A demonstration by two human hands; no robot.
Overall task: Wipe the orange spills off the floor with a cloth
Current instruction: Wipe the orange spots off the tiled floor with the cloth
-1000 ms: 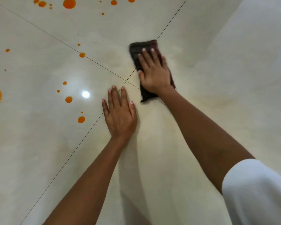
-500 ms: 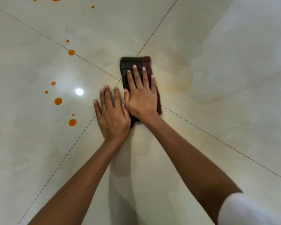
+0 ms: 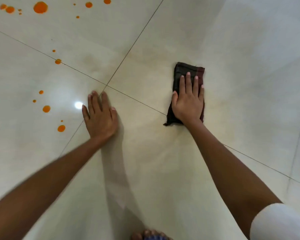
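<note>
Cloth (image 3: 185, 68): folded on floor (image 3: 249, 122), long axis 12–6 o'clock.
Right hand (image 3: 188, 103): fingers straight, pressing cloth flat.
Left hand (image 3: 100, 118): flat, empty, nearer spills.
Orange spills (image 3: 46, 108): 9–10 o'clock from cloth, well apart.

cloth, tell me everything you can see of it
The cloth is dark, near black, with a maroon band along its right edge, and looks like woven fabric folded into a flat oblong. It lies on the pale tiled floor, long side pointing away from the person. The right hand presses flat on its near half, fingers straight.
</note>
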